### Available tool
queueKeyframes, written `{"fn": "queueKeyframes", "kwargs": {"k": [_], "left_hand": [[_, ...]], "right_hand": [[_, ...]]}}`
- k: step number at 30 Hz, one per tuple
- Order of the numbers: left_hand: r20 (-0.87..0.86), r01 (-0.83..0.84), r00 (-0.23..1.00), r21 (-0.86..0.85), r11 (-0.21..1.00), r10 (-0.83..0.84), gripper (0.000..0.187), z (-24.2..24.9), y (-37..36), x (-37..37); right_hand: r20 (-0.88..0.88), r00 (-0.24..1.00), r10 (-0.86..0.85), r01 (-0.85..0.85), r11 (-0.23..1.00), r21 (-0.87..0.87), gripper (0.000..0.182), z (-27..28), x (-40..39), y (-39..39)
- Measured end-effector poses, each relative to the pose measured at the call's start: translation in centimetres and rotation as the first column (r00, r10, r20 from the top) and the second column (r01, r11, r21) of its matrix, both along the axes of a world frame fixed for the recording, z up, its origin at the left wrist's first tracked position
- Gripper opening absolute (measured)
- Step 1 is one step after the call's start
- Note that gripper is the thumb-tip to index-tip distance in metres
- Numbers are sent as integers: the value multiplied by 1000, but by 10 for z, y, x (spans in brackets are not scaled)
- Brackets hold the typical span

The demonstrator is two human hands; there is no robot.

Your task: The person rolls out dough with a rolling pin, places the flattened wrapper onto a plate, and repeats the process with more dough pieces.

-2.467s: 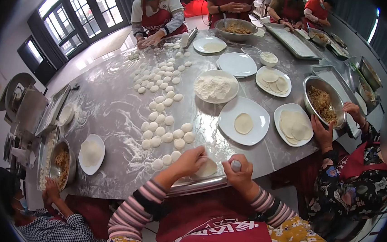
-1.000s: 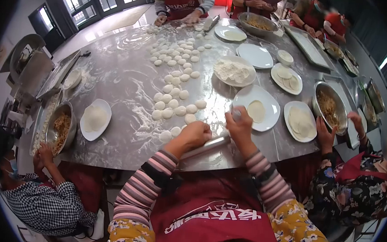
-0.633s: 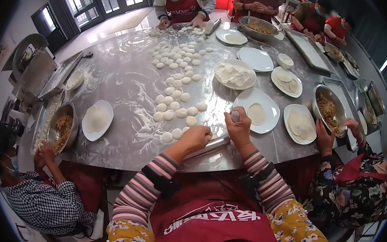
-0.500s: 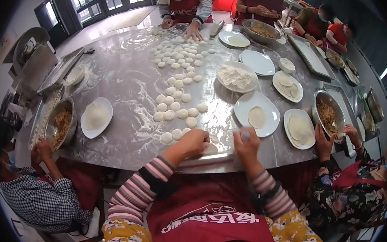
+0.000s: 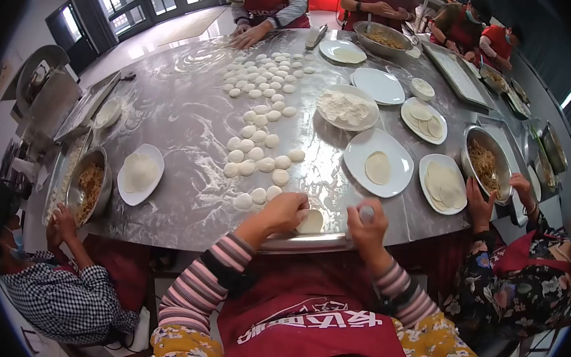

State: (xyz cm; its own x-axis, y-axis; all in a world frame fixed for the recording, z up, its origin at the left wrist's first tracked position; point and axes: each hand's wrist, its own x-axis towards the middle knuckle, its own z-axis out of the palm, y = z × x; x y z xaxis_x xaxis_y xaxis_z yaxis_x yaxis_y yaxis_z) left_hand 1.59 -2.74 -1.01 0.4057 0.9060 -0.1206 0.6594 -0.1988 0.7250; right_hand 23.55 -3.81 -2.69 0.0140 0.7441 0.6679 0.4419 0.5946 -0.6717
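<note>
At the near edge of the steel table, a small round dough wrapper (image 5: 311, 222) lies flat. My left hand (image 5: 284, 212) is closed with its fingertips at the wrapper's left edge, pinching it. Just right of it, my right hand (image 5: 369, 227) wraps around a rolling pin (image 5: 366, 214), whose pale end shows above the fist. Most of the pin is hidden by the hand. Beyond my left hand, flattened dough pieces (image 5: 256, 154) spread in a long cluster. A white plate (image 5: 394, 163) with one rolled wrapper (image 5: 377, 167) sits beyond my right hand.
A bowl of flour (image 5: 347, 107) stands mid-table. Plates of wrappers lie right (image 5: 442, 184) and left (image 5: 141, 174). Co-workers' hands are at filling bowls on the right (image 5: 484, 162) and left (image 5: 90, 186). Another person's hands (image 5: 250, 36) rest at the far side.
The wrapper by my left hand is now more exposed, and the rolling pin has shifted slightly nearer me. Across the table, a person's hand has moved left off the dough pieces.
</note>
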Motion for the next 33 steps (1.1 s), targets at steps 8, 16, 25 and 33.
{"fn": "queueKeyframes", "kwargs": {"k": [8, 16, 25, 33], "left_hand": [[-132, -30, 991, 6, 1000, 31, 20, 10, 12, 14], [-10, -38, 999, -86, 996, 37, 17, 8, -1, 0], [-61, 7, 998, 39, 999, -4, 20, 10, 11, 12], [4, -103, 995, 64, 993, 103, 18, 1, 1, 18]], "right_hand": [[-83, 996, 12, -13, 1000, -20, 20, 18, -35, 60], [-69, 997, -26, 26, 1000, -1, 23, 8, -6, -4], [12, 1000, -28, 27, 994, 105, 21, 6, -14, 30], [-106, 994, -35, 37, 999, 21, 24, 11, -30, 46]]}}
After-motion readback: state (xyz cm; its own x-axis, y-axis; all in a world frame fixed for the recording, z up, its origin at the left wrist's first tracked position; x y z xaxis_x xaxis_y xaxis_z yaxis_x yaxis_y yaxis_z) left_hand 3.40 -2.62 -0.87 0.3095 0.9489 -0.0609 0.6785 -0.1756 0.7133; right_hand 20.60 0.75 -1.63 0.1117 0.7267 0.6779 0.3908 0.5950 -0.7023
